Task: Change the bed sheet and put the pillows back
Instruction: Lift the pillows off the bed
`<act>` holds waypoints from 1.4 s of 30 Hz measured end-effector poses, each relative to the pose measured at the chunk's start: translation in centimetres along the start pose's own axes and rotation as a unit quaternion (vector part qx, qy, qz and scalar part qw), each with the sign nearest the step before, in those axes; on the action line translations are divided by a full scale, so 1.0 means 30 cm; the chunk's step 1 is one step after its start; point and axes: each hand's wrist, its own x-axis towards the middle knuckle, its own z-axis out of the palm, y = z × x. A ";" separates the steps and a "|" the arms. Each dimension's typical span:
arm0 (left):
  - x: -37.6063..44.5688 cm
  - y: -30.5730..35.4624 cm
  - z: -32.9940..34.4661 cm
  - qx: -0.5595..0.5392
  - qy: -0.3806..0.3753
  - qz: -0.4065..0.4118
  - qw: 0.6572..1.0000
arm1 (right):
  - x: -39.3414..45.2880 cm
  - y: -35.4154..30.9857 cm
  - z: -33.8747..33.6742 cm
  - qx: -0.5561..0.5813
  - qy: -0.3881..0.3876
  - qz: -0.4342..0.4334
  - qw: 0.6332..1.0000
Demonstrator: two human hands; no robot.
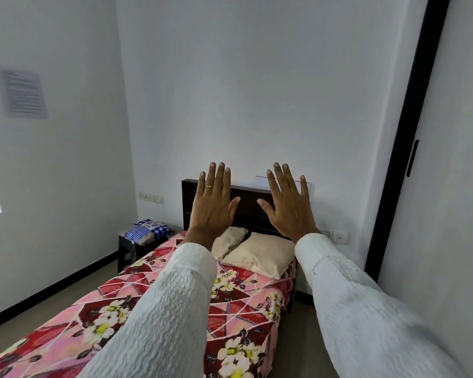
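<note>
Both hands are held up in the air in front of the camera, fingers straight and spread, backs turned to the viewer, and nothing is grasped by either: the left hand (212, 203) is raised at about 11 o'clock from the frame's centre-bottom, the right hand (288, 205) at about 1 o'clock, well apart from the bed beneath them. The pose is judged to be a display of bare hands before work starts, since no cloth is touched. One ring (209, 186) is worn on the left hand. The task's thing, the floral bed sheet (241, 296), is seen spread flat over one bed, red and pink with white flowers, and it is judged not yet removed. Two cream pillows are counted at the head end, at 12 o'clock on the bed: the left pillow (228, 240) leans partly against the dark headboard (246, 205), and the right pillow (260, 255) lies flatter, just beside it and overlapping its edge, as pillows are usually left for sleeping. At 10 o'clock from the bed, one dark stool (126, 249) carries a folded blue-and-white checked cloth (148, 230), perhaps the fresh sheet, kept near for the change; this cannot be confirmed. One printed notice (23, 94) is fixed to the left wall.
</note>
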 end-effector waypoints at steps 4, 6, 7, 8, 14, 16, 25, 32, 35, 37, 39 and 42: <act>0.078 0.099 0.171 -0.017 -0.026 -0.003 1.000 | 0.010 0.130 0.158 0.017 -0.013 0.019 1.000; 0.112 0.154 0.271 -0.018 -0.041 0.001 0.999 | 0.019 0.188 0.244 0.024 -0.018 0.026 0.999; 0.134 0.184 0.338 -0.018 -0.049 0.004 0.999 | 0.030 0.224 0.301 0.023 -0.021 0.028 0.999; 0.156 0.213 0.409 -0.016 -0.055 0.006 0.998 | 0.045 0.259 0.360 0.025 -0.028 0.030 0.999; 0.299 0.295 0.867 -0.024 -0.101 0.004 0.995 | 0.195 0.444 0.752 0.031 -0.072 0.022 0.997; 0.364 0.306 1.041 -0.029 -0.121 -0.003 0.992 | 0.269 0.494 0.901 0.041 -0.100 0.021 0.994; 0.492 0.352 1.663 -0.027 -0.201 -0.057 0.978 | 0.469 0.655 1.512 0.099 -0.178 -0.016 0.979; 0.405 0.403 2.203 -0.077 -0.317 -0.195 0.925 | 0.514 0.739 2.143 0.154 -0.262 -0.070 0.950; 0.340 0.422 2.407 -0.086 -0.368 -0.288 0.880 | 0.521 0.761 2.401 0.189 -0.313 -0.088 0.927; 0.288 0.448 2.538 -0.073 -0.392 -0.368 0.840 | 0.521 0.784 2.574 0.209 -0.351 -0.105 0.907; 0.234 0.477 2.633 -0.067 -0.427 -0.445 0.784 | 0.502 0.813 2.725 0.218 -0.385 -0.114 0.889; 0.162 0.530 2.750 -0.048 -0.458 -0.551 0.696 | 0.462 0.860 2.933 0.232 -0.476 -0.115 0.841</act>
